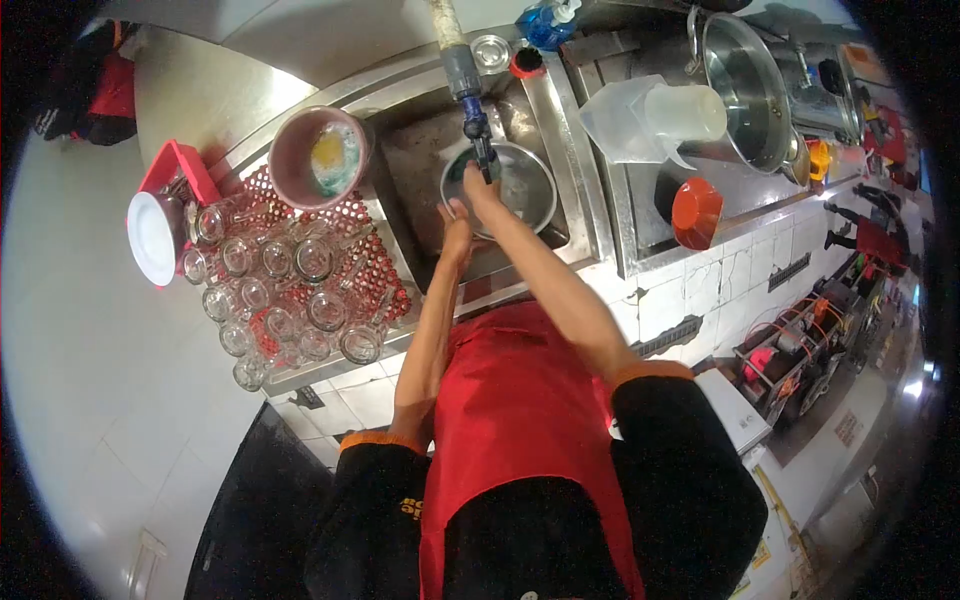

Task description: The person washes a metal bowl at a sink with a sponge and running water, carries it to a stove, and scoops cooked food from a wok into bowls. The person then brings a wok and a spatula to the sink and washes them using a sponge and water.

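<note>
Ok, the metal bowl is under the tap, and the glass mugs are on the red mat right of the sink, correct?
Wrong side: the head view shows the glass mugs on the red mat left of the sink. The metal bowl is indeed under the tap.

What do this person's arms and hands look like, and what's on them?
The left hand and right hand show no gloves, and both forearms are bare. The left sleeve and right sleeve are short and black, each edged with an orange band. Small yellow-orange lettering shows by the left sleeve, too small to read fully.
</note>
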Demonstrator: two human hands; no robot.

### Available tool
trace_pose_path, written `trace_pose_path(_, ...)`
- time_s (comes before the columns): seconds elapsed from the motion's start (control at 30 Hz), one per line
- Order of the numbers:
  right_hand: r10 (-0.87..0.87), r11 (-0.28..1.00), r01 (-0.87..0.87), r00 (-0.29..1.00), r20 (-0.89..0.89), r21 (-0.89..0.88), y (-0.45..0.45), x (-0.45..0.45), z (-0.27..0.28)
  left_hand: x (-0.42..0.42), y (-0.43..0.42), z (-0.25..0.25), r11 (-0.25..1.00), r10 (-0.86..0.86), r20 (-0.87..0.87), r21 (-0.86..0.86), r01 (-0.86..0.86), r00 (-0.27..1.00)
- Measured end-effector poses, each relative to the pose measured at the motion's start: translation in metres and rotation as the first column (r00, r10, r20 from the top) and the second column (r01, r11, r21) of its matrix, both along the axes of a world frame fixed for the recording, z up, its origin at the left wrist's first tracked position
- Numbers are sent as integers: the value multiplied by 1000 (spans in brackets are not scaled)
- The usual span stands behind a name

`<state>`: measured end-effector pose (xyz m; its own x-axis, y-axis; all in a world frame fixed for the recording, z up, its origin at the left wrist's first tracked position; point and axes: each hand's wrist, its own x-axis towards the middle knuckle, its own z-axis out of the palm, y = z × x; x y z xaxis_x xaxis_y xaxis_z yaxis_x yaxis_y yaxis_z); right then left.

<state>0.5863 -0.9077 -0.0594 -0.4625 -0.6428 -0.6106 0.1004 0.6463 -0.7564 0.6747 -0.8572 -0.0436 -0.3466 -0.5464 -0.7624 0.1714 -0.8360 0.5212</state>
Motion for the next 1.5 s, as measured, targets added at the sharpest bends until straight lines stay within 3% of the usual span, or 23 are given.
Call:
trace_pose_path(0.1,-302,950,302,953,-18,72,-1,-3,-13,-4,10,28,998,-4,161,55,-5,987)
trace_pose_path(0.13,-179,974,223,865,-468,40,10,-1,-53,-3,17,8,998,11,158,53,-20,987)
trace_pose_path(0.17,-48,990,138,573,-818,38,20,-1,-90,2,27,-31,994,-55,225,-77,74,973)
trace_pose_path(0.27,78,976,74,756,-649,203,20,-3,-53,12,24,-58,949,-135,330,-228,218,934)
trace_pose_path(0.33,378,876,-482,706,-599,-15,35,-5,-32,19,15,-54,932,-161,357,-251,260,920)
trace_pose_path(0.37,384,874,-486,703,-599,-9,39,-12,-39,25,8,-45,942,-124,302,-263,208,945)
trace_pose_path(0.43,890,402,-914,406,-206,-59,49,-30,-62,29,-10,2,987,-73,203,-129,101,976)
trace_pose_path(0.47,888,407,-911,410,-209,-62,47,-43,-43,30,-20,31,999,-40,167,18,37,985)
trace_pose_path(0.53,991,-60,-991,-73,-113,116,38,-69,23,37,-22,26,996,-94,172,11,94,981)
trace_pose_path(0.63,779,64,-906,-216,-588,417,43,-78,-21,48,-27,19,985,-171,187,-5,175,968)
trace_pose_path(0.67,780,67,-907,-213,-589,415,41,-80,-18,51,-27,19,979,-200,192,-7,205,961)
trace_pose_path(0.77,669,-246,-772,-573,-473,586,27,-86,1,45,-35,48,960,-279,279,69,271,919)
trace_pose_path(0.93,693,-37,-723,-516,-503,690,50,-51,-2,51,-28,-10,974,-149,276,-126,189,950)
trace_pose_path(1.0,953,-299,-816,-281,113,495,44,-33,0,48,-19,-32,978,-99,262,-150,142,960)
trace_pose_path(1.03,952,-301,-815,-282,115,495,43,-32,1,46,-13,-42,980,-77,253,-161,121,964)
trace_pose_path(1.1,999,36,-991,38,16,126,45,-33,4,40,-7,-46,981,-39,236,-176,82,971)
trace_pose_path(1.13,999,35,-991,38,20,128,45,-36,6,40,-2,-47,982,-40,234,-172,82,971)
trace_pose_path(1.2,895,443,-881,445,26,-167,41,-43,19,41,-3,-26,998,32,230,39,-42,973)
trace_pose_path(1.27,847,528,-834,502,175,-162,38,-54,24,42,-8,-14,1000,28,252,2,-29,967)
trace_pose_path(1.3,602,769,-628,652,461,-117,37,-60,22,44,-8,-10,999,15,276,-35,-5,961)
trace_pose_path(1.33,266,925,-380,680,684,18,33,-66,19,46,-7,-22,999,18,277,-37,-8,961)
trace_pose_path(1.37,178,972,-229,604,777,-45,30,-69,12,48,-3,-48,987,-12,337,-146,65,941)
trace_pose_path(1.5,106,987,75,356,929,-141,8,-77,11,40,-9,-19,986,26,336,-161,30,941)
